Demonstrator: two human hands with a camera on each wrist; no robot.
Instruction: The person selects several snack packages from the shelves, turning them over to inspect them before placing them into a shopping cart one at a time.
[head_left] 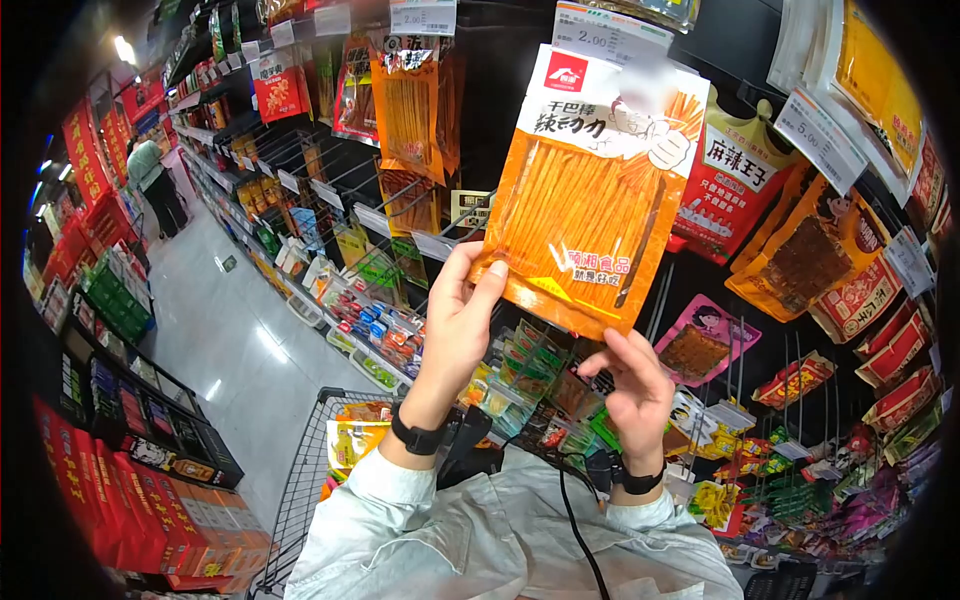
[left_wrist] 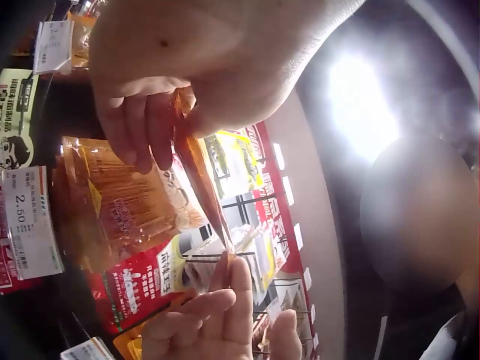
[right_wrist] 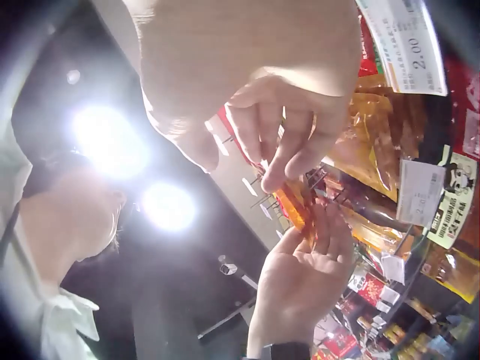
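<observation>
An orange snack packet (head_left: 585, 205) with a white top and thin strips showing through its window is held up before the shelf, front toward the head camera. My left hand (head_left: 458, 315) pinches its lower left corner, thumb on the front and fingers behind. At the bottom right corner, the fingertips of my right hand (head_left: 635, 395) touch the edge, the other fingers loosely bent. From the left wrist, the packet (left_wrist: 199, 169) appears nearly edge-on between both hands. In the right wrist view my left hand (right_wrist: 304, 274) supports its lower end.
Hanging snack packets (head_left: 408, 110) and price tags (head_left: 820, 138) line the rack around the held packet. A wire shopping cart (head_left: 300, 490) with goods stands below on the left. Along the aisle floor (head_left: 250, 330), red boxes (head_left: 130, 490) are stacked, and a person (head_left: 158, 185) stands farther off.
</observation>
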